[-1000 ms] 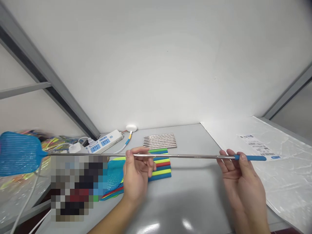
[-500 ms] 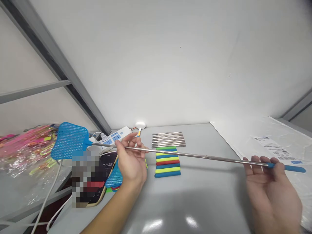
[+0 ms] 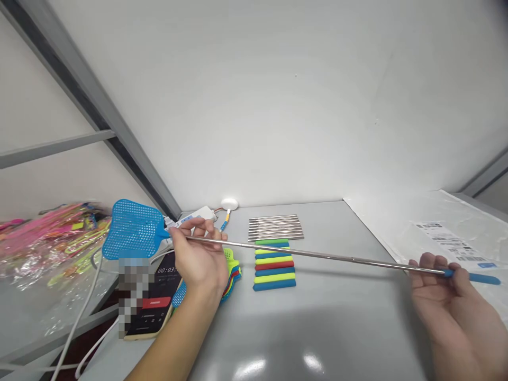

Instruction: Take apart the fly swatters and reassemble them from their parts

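Observation:
A telescopic fly swatter (image 3: 309,254) with a blue mesh head and a blue handle stretches across the view above the table. My left hand (image 3: 202,259) is closed around its metal rod just beside the head. At the other end my right hand (image 3: 448,301) grips the blue handle where it meets the rod. Beneath the rod lies a row of coloured handles (image 3: 274,267) in green, blue, yellow and red. Behind them is a row of metal rods (image 3: 275,227). Partly hidden by my left wrist is a stack of coloured swatter heads (image 3: 233,270).
A phone (image 3: 148,317) with a lit screen lies at the table's left, near a white power strip (image 3: 194,219). Plastic bags of colourful items (image 3: 47,243) fill the far left. A white shipping bag (image 3: 397,222) with a label covers the right side. A wall stands behind.
My left hand has slid along the rod up to the swatter head. The head has shifted right, uncovering more of the stacked heads, and my right hand has moved slightly right and down.

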{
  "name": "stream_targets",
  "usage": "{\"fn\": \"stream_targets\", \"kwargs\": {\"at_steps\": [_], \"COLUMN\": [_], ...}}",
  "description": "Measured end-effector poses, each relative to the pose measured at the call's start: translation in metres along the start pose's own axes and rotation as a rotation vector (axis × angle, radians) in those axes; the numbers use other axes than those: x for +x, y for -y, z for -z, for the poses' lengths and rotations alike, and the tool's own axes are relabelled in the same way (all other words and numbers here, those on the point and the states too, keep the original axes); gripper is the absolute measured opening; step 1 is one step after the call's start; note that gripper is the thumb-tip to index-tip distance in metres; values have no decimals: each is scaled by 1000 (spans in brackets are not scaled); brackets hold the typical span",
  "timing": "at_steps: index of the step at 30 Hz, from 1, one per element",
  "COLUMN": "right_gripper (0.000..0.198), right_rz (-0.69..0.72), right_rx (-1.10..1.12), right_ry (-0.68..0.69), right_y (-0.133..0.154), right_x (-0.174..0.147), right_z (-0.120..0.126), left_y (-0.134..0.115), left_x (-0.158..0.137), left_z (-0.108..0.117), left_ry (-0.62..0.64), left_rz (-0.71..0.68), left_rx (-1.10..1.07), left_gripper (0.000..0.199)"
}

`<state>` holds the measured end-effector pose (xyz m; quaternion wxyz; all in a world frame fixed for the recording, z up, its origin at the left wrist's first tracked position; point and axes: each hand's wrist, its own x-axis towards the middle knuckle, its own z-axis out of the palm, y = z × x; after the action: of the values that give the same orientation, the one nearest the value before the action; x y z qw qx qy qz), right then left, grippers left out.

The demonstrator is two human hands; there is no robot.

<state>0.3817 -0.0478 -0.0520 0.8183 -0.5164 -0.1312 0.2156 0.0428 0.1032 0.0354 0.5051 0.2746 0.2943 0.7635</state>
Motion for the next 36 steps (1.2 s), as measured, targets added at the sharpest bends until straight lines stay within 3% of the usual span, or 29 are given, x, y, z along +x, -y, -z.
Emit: {"fn": "stream_targets", "kwargs": {"at_steps": [3, 5, 10, 14, 19, 25, 30, 36], "right_gripper": [13, 11, 9, 16, 22, 22, 18, 18], "right_rz": [-56, -71, -157, -161, -263, -386, -435, -520], "right_rx": [89, 140, 209, 207, 258, 302, 289, 145], "right_ry": [-164, -177, -2, 62, 59, 204, 293, 316], "right_y": [8, 9, -1, 1, 6, -1, 2, 4], "right_x": [-11, -23, -70, -96, -112, -137, -108, -68], "right_z": [-12, -24, -60, -82, -96, -112, -102, -59], "left_y": [8, 16, 38, 47, 51, 51, 43, 37], "left_x": [-12, -26, -59, -62, -67, -83, -81, -63], "left_z": [-2, -3, 0, 5, 4, 2, 2, 1], "left_ry": [28, 73, 288, 312, 372, 449, 575, 494], "left_rz": [33, 53, 159, 182, 177, 204, 175, 229], "left_rx": [13, 41, 111, 122, 120, 116, 216, 195], "left_gripper": [43, 41, 41, 42, 43, 45, 47, 46]}}
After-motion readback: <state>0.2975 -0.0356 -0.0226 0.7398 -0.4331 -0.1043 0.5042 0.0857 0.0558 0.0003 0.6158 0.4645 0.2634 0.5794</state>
